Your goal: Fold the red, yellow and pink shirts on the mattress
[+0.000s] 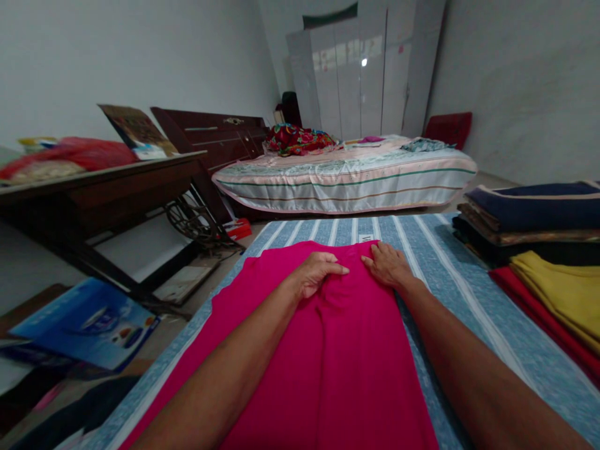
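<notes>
A bright pink garment (pixel 360 356) lies spread on the blue-and-white striped bed cover; I cannot tell its exact kind. My left hand (pixel 319 274) is on its upper middle, fingers curled in and thumb stretched along the cloth. Small wrinkles run through the fabric around that thumb, and the fingertips are hidden. Over the garment's far right corner rests my right hand (pixel 388 265), palm down with its fingers laid out flat. Just beyond the far edge, a small white label (pixel 367 238) shows between the two hands.
Folded clothes are stacked at the right, with a navy piece (pixel 539 209) and a yellow one (pixel 560 290). On the left stand a wooden sewing-machine table (pixel 135 181) and a blue box (pixel 91 325). A second bed (pixel 347 181) is ahead, before a wardrobe (pixel 349 81).
</notes>
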`<state>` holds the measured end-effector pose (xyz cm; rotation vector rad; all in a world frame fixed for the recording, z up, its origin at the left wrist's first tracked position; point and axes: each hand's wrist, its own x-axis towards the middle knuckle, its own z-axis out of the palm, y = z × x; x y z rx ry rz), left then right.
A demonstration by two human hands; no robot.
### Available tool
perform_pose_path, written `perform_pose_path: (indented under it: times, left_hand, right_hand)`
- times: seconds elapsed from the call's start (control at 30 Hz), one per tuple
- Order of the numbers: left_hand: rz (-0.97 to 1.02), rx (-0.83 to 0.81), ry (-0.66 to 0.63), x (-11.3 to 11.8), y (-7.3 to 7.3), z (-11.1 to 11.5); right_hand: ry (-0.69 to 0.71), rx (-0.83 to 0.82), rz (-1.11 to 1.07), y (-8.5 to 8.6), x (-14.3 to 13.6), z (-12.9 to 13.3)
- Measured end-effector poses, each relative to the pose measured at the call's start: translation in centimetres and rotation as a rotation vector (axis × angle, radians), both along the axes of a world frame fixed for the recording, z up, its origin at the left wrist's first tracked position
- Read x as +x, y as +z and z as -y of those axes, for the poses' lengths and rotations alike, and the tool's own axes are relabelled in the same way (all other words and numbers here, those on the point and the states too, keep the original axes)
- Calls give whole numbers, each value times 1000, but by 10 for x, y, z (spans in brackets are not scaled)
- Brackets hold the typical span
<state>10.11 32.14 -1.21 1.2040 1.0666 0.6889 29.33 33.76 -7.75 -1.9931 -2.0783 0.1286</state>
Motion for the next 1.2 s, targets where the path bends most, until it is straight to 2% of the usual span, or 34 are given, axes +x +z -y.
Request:
perform_pose_path:
  times: [0.1,0.2,0.4,0.57,0.63,0.77,0.83,0.9,1.07,1.2]
  left_hand:
    - [71,-66,43,-5,0,-3]
    - [95,-39,152,-9,-3,-6]
    - [-174,138,334,-18,-13,-2]
    - [-136,260,438,-29,-21,-3]
    - [-170,359,465,-33,-23,-6]
    - [-568,723,430,-43,-23,-8]
    - [-769,794,384,-48,-23,-6]
    - [-880,796,349,-52,-24,-1]
    - [-990,879,331,-56,-27,1]
    - [-838,685,366,-56,-32,-10]
  right_hand:
    - [-1,4,-5,0,0,0]
    - [2,3,-14,0,1,0]
    - [0,7,-21,1,1,-1]
    - [4,-4,-22,4,0,1]
    - [4,10,-18,5,0,3]
    - [4,11,-14,6,0,3]
    - [2,-4,-13,4,0,2]
    - [3,-19,-12,2,1,0]
    - [10,-11,-13,-2,2,-1]
    - [9,0,-4,-3,2,-1]
